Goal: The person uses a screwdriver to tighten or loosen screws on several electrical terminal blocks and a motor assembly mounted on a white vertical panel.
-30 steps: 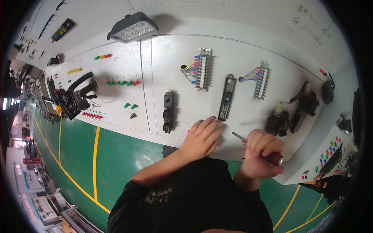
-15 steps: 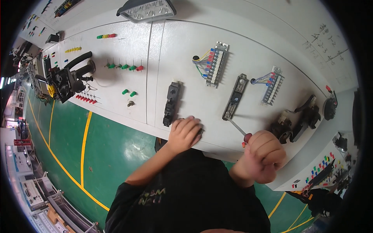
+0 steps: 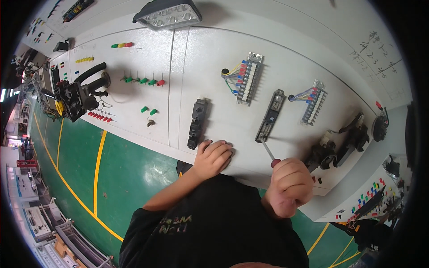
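My right hand (image 3: 291,186) is closed around the dark red handle of a screwdriver (image 3: 268,152). The metal shaft points up and left, and its tip meets the lower end of a long black switch panel (image 3: 270,115) on the white board. That strip has a small dark switch in its middle and a pale metal part near its top. My left hand (image 3: 213,160) rests on the board's near edge, palm down, fingers laid over the surface with nothing visible in them. Just above it stands a narrow black switch module (image 3: 196,125).
Two terminal blocks (image 3: 249,80) (image 3: 313,103) with coloured wires are fixed to the white board (image 3: 214,44). Black connector housings (image 3: 348,138) sit at the right. An ignition-like black assembly (image 3: 80,96) sticks up at the left, and a lamp (image 3: 170,15) at the back. Green floor lies below.
My right hand has shifted left and slightly down, turning the screwdriver steeper while its tip stays at the strip's lower end. The left hand stays nearly in place.
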Available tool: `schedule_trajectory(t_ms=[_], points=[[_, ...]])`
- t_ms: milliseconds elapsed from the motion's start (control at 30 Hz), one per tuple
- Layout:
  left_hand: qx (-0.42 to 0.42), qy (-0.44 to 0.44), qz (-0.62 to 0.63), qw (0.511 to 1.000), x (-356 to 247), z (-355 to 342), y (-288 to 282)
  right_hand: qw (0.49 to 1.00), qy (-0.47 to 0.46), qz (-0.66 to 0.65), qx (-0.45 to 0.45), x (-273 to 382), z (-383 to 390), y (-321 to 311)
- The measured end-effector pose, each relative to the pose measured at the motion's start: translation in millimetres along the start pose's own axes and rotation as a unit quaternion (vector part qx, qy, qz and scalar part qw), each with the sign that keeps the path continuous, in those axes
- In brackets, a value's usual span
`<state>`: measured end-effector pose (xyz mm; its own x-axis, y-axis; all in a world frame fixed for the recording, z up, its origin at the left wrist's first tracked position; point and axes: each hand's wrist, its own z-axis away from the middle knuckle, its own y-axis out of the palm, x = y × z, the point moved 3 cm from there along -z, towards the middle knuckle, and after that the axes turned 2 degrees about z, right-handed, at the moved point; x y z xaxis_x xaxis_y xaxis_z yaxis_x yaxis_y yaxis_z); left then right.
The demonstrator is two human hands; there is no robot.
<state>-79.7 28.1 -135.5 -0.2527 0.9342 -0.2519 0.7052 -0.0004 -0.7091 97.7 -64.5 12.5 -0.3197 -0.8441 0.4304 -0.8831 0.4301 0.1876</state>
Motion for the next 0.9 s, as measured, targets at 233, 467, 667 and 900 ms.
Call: schedule_trajectory(t_ms=[233, 467, 667, 900], points=[[0.01, -0.006, 0.01, 1.0, 0.8, 0.7, -1.3, 0.99, -0.06, 0.021, 0.126, 1.6, -6.4, 7.2], [0.006, -0.017, 0.006, 1.0, 1.2, 0.8, -0.7, 0.994, -0.069, 0.005, 0.085, -1.7, -2.9, 12.1], [0.008, -0.012, 0.005, 1.0, 1.1, -0.2, -1.2, 0.992, -0.053, 0.011, 0.115, 1.2, 5.3, 9.0], [0.001, -0.016, 0.005, 1.0, 0.4, 0.4, -1.2, 0.99, -0.061, 0.034, 0.124, -1.2, 2.6, 9.1]])
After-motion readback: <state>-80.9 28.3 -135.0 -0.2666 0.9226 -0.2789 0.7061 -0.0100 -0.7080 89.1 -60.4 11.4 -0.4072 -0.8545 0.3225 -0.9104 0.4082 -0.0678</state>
